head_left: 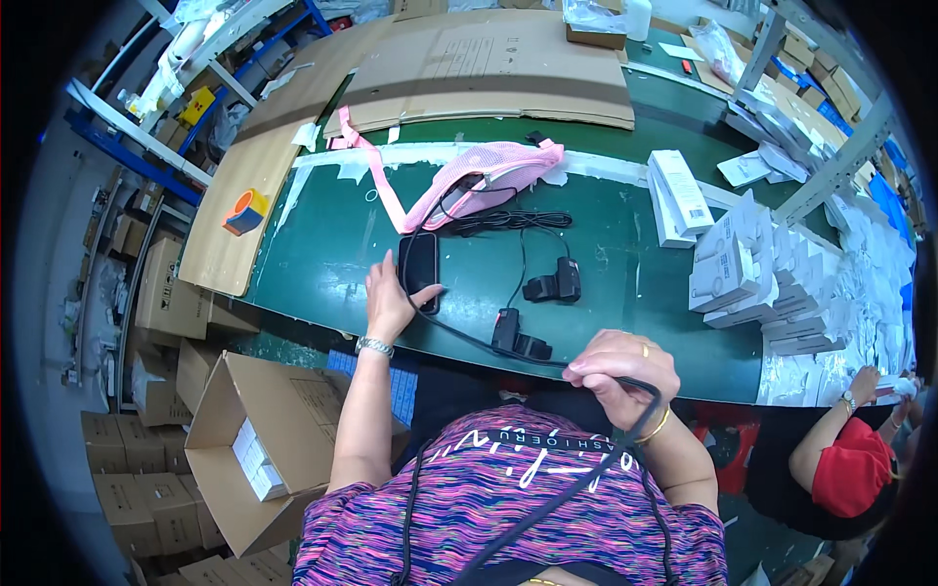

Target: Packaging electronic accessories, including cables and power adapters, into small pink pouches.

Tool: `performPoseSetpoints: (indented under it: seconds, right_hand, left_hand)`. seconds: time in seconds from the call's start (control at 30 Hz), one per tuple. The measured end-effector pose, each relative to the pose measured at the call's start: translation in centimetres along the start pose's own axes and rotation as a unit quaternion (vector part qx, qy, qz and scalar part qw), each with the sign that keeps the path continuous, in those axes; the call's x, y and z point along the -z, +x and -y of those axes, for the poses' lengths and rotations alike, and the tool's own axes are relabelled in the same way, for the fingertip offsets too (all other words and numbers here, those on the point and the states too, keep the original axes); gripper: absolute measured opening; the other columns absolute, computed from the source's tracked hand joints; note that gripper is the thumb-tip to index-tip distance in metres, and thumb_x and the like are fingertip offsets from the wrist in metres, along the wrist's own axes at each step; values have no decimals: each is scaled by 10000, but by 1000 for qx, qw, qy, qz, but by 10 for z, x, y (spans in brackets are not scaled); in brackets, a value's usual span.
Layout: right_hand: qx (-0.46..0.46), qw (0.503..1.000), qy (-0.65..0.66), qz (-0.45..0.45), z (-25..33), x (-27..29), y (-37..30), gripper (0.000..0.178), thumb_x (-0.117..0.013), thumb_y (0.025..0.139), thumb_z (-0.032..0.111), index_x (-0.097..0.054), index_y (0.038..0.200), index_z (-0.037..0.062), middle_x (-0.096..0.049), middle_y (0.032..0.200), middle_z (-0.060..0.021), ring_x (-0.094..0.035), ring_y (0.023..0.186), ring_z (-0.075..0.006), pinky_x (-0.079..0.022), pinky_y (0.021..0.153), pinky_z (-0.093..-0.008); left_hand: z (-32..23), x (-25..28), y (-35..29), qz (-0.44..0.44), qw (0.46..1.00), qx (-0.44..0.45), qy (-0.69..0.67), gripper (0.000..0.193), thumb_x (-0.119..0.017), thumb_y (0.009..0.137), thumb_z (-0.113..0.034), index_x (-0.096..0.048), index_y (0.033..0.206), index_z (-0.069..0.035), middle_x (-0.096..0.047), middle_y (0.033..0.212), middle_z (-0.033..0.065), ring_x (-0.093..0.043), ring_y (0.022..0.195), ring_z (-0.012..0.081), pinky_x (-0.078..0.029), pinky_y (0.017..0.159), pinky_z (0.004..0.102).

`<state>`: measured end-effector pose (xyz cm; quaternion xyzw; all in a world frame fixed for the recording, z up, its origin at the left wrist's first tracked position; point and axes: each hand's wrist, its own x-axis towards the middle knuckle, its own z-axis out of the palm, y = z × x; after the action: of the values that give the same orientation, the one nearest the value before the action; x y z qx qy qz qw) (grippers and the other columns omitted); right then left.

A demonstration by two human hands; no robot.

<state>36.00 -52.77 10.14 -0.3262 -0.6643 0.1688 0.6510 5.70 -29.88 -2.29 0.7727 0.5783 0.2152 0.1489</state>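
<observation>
Black cable (467, 339), curving from pink bag (496, 184) over green worktop (635, 317), gripped in right hand (627, 368), fingers curled tight. Left hand (391, 301) at black phone (420, 264) on worktop: thumb over its lower end, fingers spread wide.

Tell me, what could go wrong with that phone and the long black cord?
The right hand grips the black cord, which runs by the phone toward the pink bag; a hard tug might drag either one. The nearer black strapped device sits close to the table's front edge, beside the cord, so it could get knocked off. The bundled black cables might tangle.
</observation>
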Motion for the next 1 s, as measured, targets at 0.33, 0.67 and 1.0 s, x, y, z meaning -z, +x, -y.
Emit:
performPoseSetpoints:
  seconds: [0.33,0.67,1.0]
  right_hand:
    - [-14,999,-24,39,-1,-3,-11,96,-794,900,16,-746,979,-11,-766,851,-138,-744,721,-253,-575,649,-334]
    - [-40,995,11,94,-6,-9,-12,310,-683,775,-152,-748,1042,-8,-772,920,-110,-761,822,-253,-602,744,-362]
    - [-29,988,77,130,-17,-30,-13,263,-717,797,-108,-736,1035,0,-767,930,-96,-758,836,-250,-603,742,-365]
  left_hand:
    - [6,11,-2,66,986,99,115,1057,-964,635,-391,-464,1394,149,-579,1270,325,-586,1155,477,-474,1072,490]
    - [51,25,-60,-91,992,82,26,870,-948,699,-329,-520,1318,106,-630,1237,266,-629,1173,408,-481,1090,471]
    - [8,52,-166,-99,541,279,-787,436,-704,998,-187,-553,1341,35,-700,1147,123,-675,1093,256,-578,974,416]
